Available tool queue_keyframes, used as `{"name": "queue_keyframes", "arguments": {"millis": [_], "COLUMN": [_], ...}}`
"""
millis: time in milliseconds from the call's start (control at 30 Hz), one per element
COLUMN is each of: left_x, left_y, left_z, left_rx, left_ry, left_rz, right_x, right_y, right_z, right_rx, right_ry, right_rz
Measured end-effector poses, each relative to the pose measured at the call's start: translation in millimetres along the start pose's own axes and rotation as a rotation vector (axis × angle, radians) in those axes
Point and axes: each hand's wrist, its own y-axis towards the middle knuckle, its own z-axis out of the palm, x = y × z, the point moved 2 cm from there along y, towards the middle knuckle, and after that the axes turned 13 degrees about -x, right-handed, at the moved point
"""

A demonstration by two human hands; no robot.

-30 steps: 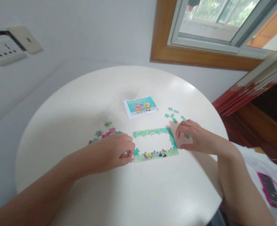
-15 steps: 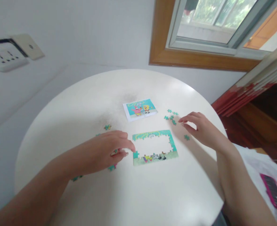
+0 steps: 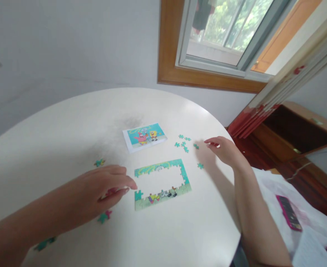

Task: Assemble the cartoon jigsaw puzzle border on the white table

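I have the jigsaw border lying flat on the bench, well in from the right edge, its middle bare white and its left side broken by a gap. I judge the step in hand to be the outline: the top, right and bottom runs look joined, and the left side is the one left incomplete.

My left hand sits at that gap, thumb and index finger spread, the index tip at the border's left side; I can't tell whether it touches, and I see nothing pinched. My right hand hangs near the bench's right edge, fingers curled and thumb close to the index; I cannot tell whether a piece is between them. Just left of it lie the loose teal pieces, with a lone piece nearer me.

Toward the far edge lies the picture card, showing the cartoon scene. A teal-and-pink piece lies beside the left hand, partly covered.

As I judge it, the next move calls for a straight-sided piece matched to the gap and pressed flat, with the left fingers steadying the border so the joined runs don't shift.
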Motion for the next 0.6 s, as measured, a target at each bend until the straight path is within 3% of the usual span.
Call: {"name": "queue_keyframes", "arguments": {"millis": [100,333,600], "left_x": [2,8,8], "left_y": [4,9,9], "left_z": [-0.2,5.7,7.8], "left_rx": [0.043,-0.103,-0.16], "left_ry": [-0.032,0.018,0.048], "left_rz": [-0.041,-0.006,0.051], "right_x": [3,15,30], "right_y": [1,3,-4], "right_z": [8,24,35], "right_rx": [0.019,0.056,0.101], "right_ry": [0.001,0.08,0.115], "right_rz": [-0.007,-0.112,-0.273]}}
